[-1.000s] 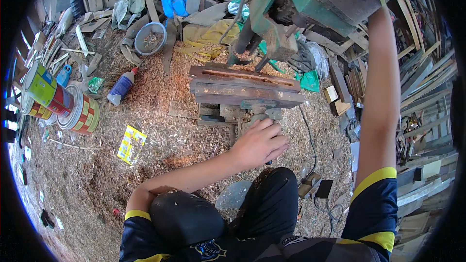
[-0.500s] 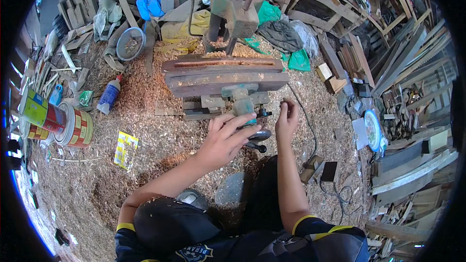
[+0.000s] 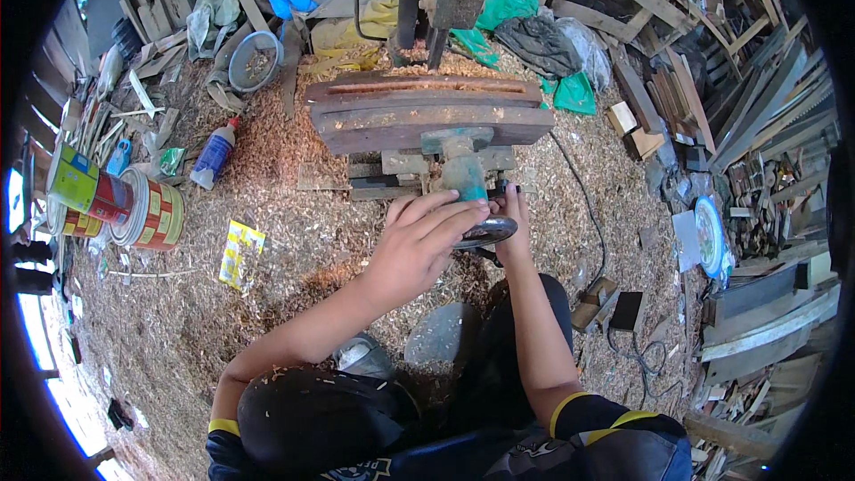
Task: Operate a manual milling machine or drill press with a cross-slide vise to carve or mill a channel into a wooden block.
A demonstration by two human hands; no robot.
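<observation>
A dark wooden beam (image 3: 436, 127) with a long slot in its top lies across a green machine vise (image 3: 463, 169). My left hand (image 3: 414, 240) lies over the left side of a black handwheel (image 3: 490, 232), fingers close together and bent over it; their tips reach the vise's green body. The wheel's left rim is hidden under this hand. Right of the wheel, my right hand (image 3: 514, 227) is closed with its fingertips around a small black knob (image 3: 508, 189). Above the beam stands the green machine's head (image 3: 443, 0), dusted with shavings.
Wood shavings cover the floor. Paint cans (image 3: 147, 209), a blue-labelled bottle (image 3: 214, 156) and a bucket (image 3: 256, 61) stand on the left. A black cable (image 3: 583, 200) runs along the right, near stacked timber (image 3: 757, 116). Plastic bags (image 3: 574, 95) lie behind the beam.
My right hand has come left and in to the black knob, from open space beside it. My left hand has settled lower over the handwheel. The whole view has shifted slightly.
</observation>
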